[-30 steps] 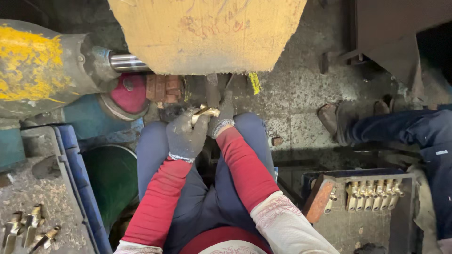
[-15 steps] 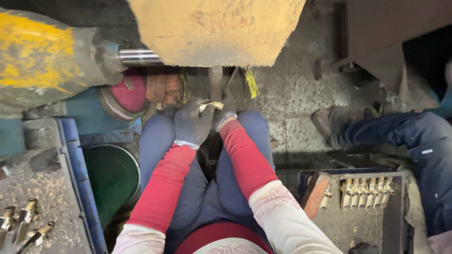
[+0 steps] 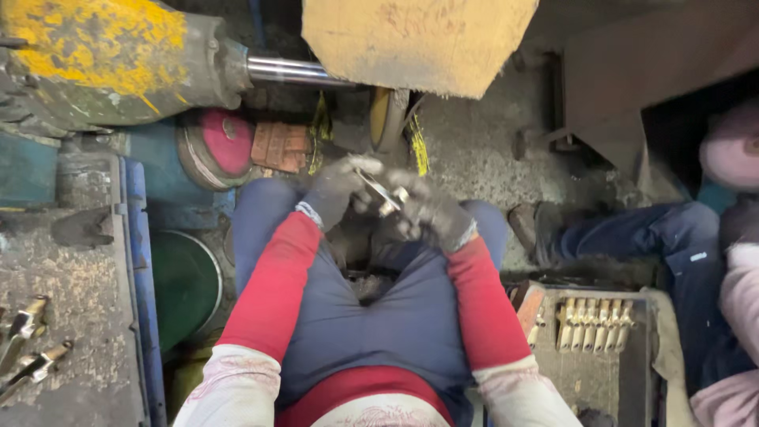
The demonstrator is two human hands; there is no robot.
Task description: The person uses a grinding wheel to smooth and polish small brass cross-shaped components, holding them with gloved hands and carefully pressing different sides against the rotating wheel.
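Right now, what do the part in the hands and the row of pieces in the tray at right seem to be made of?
The part, held between both gloved hands, left hand and right hand: metal, pale and shiny, probably brass or steel; glints hide the colour. Row of pieces in the tray: likely brass, dull yellow tone.

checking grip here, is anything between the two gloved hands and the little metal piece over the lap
Nothing visible stands between them. The left hand and the right hand both close directly on the small metal piece, held above the knees. Only the gloves separate skin from metal.
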